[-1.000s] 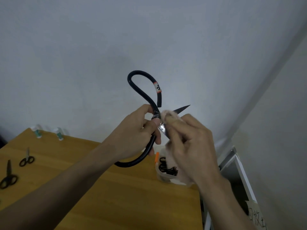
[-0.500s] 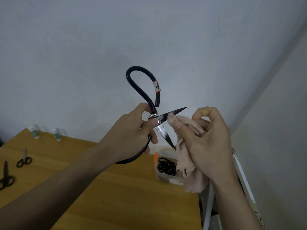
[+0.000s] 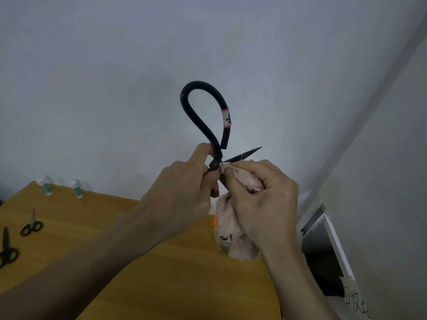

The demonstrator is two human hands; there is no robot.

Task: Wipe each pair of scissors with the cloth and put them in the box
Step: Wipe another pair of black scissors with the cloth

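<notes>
My left hand [image 3: 180,195] grips large black scissors [image 3: 196,116] near the pivot, held up in front of the wall with one looped handle pointing upward. The blades are spread, and one tip sticks out to the right. My right hand [image 3: 261,204] pinches a pink cloth [image 3: 231,218] against the blade right beside the pivot. The cloth hangs down and hides most of the clear plastic box [image 3: 220,244] on the table's far right.
Two smaller black scissors [image 3: 31,224] [image 3: 7,248] lie at the left of the wooden table [image 3: 161,273]. Two small white bottles [image 3: 47,187] stand by the wall. A grey-and-white unit [image 3: 323,245] sits just past the table's right edge.
My right hand moved the cloth back along the blade from near its middle to the pivot, and the fingers closed round it. The hanging cloth now covers the box.
</notes>
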